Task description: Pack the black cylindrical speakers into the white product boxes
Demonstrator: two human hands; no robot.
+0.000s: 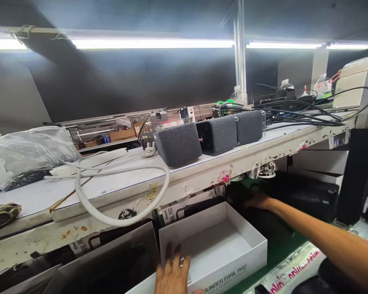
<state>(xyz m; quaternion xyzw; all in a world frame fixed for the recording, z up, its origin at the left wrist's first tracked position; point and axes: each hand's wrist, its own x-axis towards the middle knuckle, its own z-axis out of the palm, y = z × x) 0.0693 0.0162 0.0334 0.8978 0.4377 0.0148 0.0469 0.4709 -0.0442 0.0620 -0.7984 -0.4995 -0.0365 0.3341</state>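
Observation:
My left hand (171, 271) is hooked over the near edge of a white cardboard box (230, 269), its fingers inside and the thumb partly cut off by the frame. The box is open-topped, shows its bare white inside, and has "THUNDER TRAIL PRO" printed on its near wall. Farther right, my right hand (259, 202) reaches into the dark area under the shelf, beside a large black object (306, 190). Its fingers are blurred and in shadow, so whether they hold anything is unclear.
On the white shelf (122, 183) above stand grey fabric-covered speakers (179, 145), coiled black cables (309, 116) and a plastic bag (33, 147). A thick white cable (95, 212) loops over the shelf's front edge. Dark panels (110, 261) stand left of the box.

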